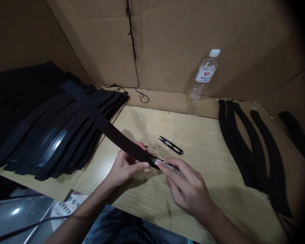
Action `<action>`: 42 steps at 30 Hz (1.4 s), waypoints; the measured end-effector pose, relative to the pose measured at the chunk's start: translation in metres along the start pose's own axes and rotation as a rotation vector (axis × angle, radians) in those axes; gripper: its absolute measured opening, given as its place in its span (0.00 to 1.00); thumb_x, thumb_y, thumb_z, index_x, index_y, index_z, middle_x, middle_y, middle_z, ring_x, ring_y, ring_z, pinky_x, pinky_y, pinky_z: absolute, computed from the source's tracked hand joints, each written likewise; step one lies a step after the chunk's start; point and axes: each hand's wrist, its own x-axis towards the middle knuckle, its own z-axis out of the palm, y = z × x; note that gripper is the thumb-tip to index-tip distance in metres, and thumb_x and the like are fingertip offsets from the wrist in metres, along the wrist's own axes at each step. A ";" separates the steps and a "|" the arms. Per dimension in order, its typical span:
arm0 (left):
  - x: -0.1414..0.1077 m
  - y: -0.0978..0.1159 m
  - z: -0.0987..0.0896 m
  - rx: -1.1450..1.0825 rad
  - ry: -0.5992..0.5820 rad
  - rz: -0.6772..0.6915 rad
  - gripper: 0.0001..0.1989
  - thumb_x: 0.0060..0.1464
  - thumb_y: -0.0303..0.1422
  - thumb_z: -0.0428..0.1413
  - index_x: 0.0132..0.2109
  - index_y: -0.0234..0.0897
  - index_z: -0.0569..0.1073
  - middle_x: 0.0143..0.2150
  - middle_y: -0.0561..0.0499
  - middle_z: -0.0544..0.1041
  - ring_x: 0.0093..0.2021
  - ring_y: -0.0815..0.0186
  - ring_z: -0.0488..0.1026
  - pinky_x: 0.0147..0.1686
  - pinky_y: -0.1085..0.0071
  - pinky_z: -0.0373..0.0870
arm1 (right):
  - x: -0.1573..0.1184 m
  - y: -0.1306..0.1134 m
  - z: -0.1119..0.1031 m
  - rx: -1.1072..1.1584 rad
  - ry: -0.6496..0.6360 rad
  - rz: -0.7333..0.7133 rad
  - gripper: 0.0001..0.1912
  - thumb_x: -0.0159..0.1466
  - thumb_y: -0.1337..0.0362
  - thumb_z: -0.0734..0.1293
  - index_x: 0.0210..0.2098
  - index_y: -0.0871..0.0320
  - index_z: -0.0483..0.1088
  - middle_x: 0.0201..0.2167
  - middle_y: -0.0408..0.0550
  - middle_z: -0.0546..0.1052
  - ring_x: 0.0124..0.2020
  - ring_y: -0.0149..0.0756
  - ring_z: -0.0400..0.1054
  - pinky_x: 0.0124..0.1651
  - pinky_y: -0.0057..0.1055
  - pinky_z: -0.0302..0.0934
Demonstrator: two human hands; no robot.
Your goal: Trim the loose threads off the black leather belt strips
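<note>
Black strip [112, 132]: worked end just this side of snips [168, 144], tail off L of snips over strip pile [40, 130]. L hand [127, 168] pinches strip nr worked end; R hand [186, 183] grips pale tool [177, 170], tip at strip. Best: brace end firm, L thumb [141, 166] clear of tip, small light strokes.

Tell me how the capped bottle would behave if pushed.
The bottle would probably tip easily, being tall and narrow. Once down, its rounded sides might let it roll. Its clear, ribbed plastic would likely dent if squeezed.
</note>
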 end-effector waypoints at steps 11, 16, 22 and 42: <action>-0.005 -0.002 0.001 -0.029 -0.050 -0.046 0.21 0.43 0.26 0.69 0.43 0.37 0.70 0.38 0.51 0.80 0.38 0.66 0.78 0.40 0.71 0.75 | 0.001 0.001 -0.005 0.030 -0.036 -0.021 0.23 0.61 0.80 0.60 0.52 0.63 0.73 0.43 0.55 0.76 0.42 0.38 0.72 0.38 0.34 0.73; -0.005 -0.002 0.000 -0.008 -0.065 -0.064 0.21 0.42 0.26 0.70 0.43 0.36 0.71 0.36 0.51 0.79 0.37 0.67 0.77 0.38 0.72 0.74 | -0.001 0.002 -0.005 0.093 -0.053 -0.003 0.24 0.61 0.80 0.60 0.54 0.61 0.72 0.44 0.54 0.75 0.42 0.37 0.72 0.37 0.33 0.73; -0.006 -0.002 0.000 -0.021 -0.096 -0.081 0.21 0.42 0.27 0.69 0.43 0.36 0.71 0.37 0.50 0.79 0.37 0.66 0.77 0.38 0.71 0.74 | -0.002 0.001 -0.004 0.147 -0.060 0.018 0.24 0.62 0.79 0.59 0.55 0.60 0.71 0.44 0.54 0.75 0.43 0.36 0.72 0.39 0.33 0.73; -0.007 0.000 0.004 0.044 -0.175 -0.128 0.21 0.39 0.27 0.71 0.41 0.35 0.73 0.32 0.52 0.76 0.32 0.69 0.73 0.31 0.76 0.69 | -0.005 -0.009 0.011 0.226 0.020 0.074 0.22 0.65 0.78 0.59 0.53 0.55 0.72 0.42 0.51 0.74 0.41 0.32 0.72 0.38 0.28 0.73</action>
